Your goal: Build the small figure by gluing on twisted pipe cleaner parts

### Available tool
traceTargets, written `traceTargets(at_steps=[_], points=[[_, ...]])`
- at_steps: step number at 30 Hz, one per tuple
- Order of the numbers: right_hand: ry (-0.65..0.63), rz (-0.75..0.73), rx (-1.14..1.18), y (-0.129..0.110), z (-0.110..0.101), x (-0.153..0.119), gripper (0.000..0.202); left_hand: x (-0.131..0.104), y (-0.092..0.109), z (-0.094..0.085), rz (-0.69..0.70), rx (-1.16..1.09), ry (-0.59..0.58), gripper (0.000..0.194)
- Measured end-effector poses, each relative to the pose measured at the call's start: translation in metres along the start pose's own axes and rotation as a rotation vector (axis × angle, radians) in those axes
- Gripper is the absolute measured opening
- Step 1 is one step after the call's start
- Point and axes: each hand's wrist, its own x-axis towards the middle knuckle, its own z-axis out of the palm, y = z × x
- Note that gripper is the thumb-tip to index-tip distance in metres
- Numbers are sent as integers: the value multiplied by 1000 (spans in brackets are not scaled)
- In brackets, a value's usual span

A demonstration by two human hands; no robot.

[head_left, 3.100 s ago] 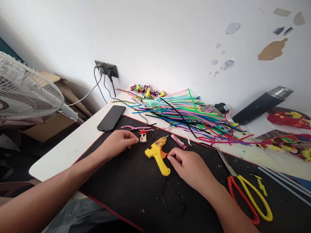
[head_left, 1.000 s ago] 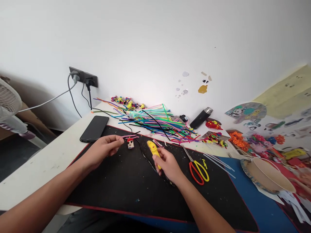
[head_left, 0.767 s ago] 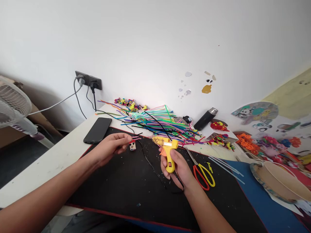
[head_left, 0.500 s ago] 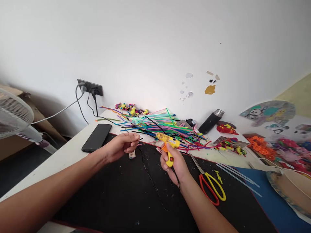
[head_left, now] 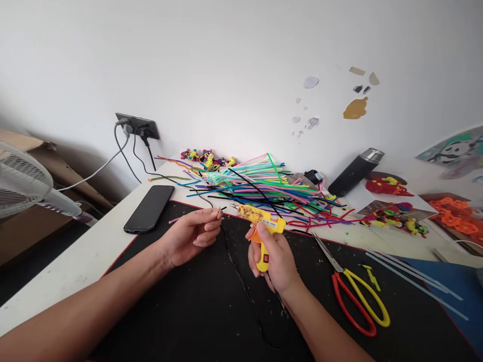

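Observation:
My left hand (head_left: pixel 199 230) is closed in a pinch, and a short black piece of pipe cleaner (head_left: pixel 223 208) pokes out from its fingertips. My right hand (head_left: pixel 274 256) grips the handle of a yellow hot glue gun (head_left: pixel 272 224), fingers by its orange trigger. The scorched front of the gun faces left, and its metal nozzle (head_left: pixel 233 205) is very near the tip of the black piece; whether they touch I cannot tell. The gun's black cord (head_left: pixel 241 284) runs over the dark mat (head_left: pixel 181 311) below my hands.
Behind my hands lies a pile of coloured pipe cleaners (head_left: pixel 249 183). Scissors (head_left: pixel 345 279) and clear glue sticks (head_left: pixel 418 281) are on the right, beside a black flask (head_left: pixel 356 171). A phone (head_left: pixel 150 208) lies left, near a fan (head_left: pixel 22 176) and wall socket (head_left: pixel 138 125).
The glue gun's nozzle and the black piece have come closer together. A small pale object seen beside my left hand is now hidden. The whole view has shifted a little.

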Motion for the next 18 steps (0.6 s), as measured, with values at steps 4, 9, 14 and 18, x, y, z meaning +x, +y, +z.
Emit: traceTargets(at_steps=[4,9,14,18], points=[[-3,-1,-50,4,-4,-2,56,0,-5,0,15,-10,25,26],[-1,-39,-75,-2,-4,-7,59,0,-5,1,31,24,58,29],[-25,-5,-144,-6,1,-12,62,-1,-6,5,5,71,42,33],[-28,-17,-194,-5,3,-13,63,-2,-7,7,-5,76,39,31]])
